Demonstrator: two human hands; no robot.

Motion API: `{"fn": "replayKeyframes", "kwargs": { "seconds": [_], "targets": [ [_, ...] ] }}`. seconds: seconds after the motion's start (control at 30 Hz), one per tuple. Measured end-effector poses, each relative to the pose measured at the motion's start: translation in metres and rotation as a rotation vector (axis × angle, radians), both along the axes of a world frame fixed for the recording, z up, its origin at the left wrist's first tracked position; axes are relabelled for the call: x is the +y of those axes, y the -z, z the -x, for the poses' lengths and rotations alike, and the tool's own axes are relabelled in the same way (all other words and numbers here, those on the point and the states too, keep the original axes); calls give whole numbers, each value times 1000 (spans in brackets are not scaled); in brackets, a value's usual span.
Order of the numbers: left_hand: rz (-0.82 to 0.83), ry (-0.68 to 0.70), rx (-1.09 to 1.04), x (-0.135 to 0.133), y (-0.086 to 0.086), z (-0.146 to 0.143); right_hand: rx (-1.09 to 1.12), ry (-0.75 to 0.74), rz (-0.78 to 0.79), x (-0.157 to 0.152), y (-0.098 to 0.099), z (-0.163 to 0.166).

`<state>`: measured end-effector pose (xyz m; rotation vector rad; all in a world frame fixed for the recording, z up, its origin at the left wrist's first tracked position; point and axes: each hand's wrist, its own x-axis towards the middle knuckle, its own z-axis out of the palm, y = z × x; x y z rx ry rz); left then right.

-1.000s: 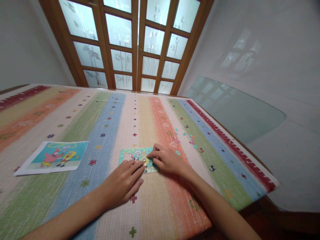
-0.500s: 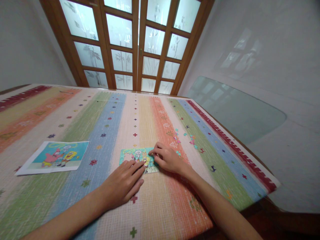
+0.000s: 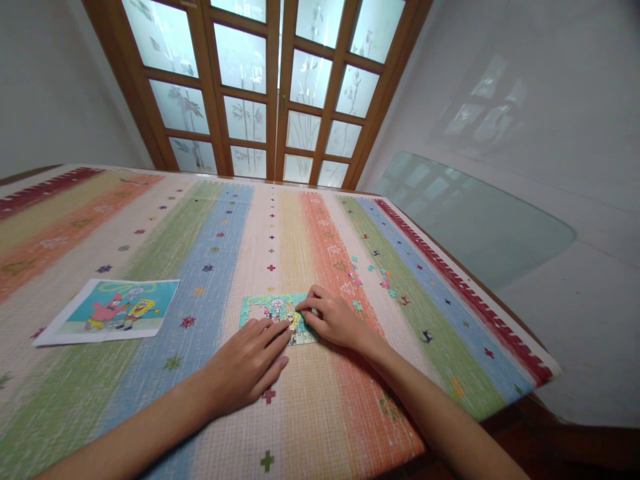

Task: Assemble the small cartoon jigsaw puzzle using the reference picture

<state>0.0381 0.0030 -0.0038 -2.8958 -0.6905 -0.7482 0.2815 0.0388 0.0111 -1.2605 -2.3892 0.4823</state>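
Note:
A small cartoon jigsaw puzzle (image 3: 267, 308), partly assembled, lies on the striped tablecloth (image 3: 300, 407) in front of me. My left hand (image 3: 247, 363) rests flat with fingers stretched out, its fingertips on the puzzle's near edge. My right hand (image 3: 333, 320) sits at the puzzle's right side, fingers curled and pinched together against the pieces; what they hold is too small to make out. Several loose puzzle pieces (image 3: 367, 277) are scattered on the cloth beyond my right hand.
A printed cartoon reference picture (image 3: 113, 310) lies flat at the left. The table's right edge (image 3: 475, 293) runs diagonally past a white wall with a glass panel (image 3: 465, 213). Wooden glazed doors (image 3: 273, 87) stand behind the table.
My right hand's fingertips have shifted slightly over the puzzle's right part. The left hand has stayed in place. The camera has tilted a little.

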Motion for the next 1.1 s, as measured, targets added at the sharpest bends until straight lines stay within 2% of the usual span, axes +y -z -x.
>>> {"fn": "replayKeyframes", "kwargs": {
  "seconds": [0.27, 0.5, 1.1],
  "targets": [
    [6, -2, 1, 0, 2, 1, -163, -69, -121, -4, -1, 3],
    [-43, 1, 20, 1, 2, 2, -276, -67, -225, -11, 0, 10],
    [-27, 22, -26, 1, 3, 3, -242, -44, -178, -16, -4, 12]
  ]
}}
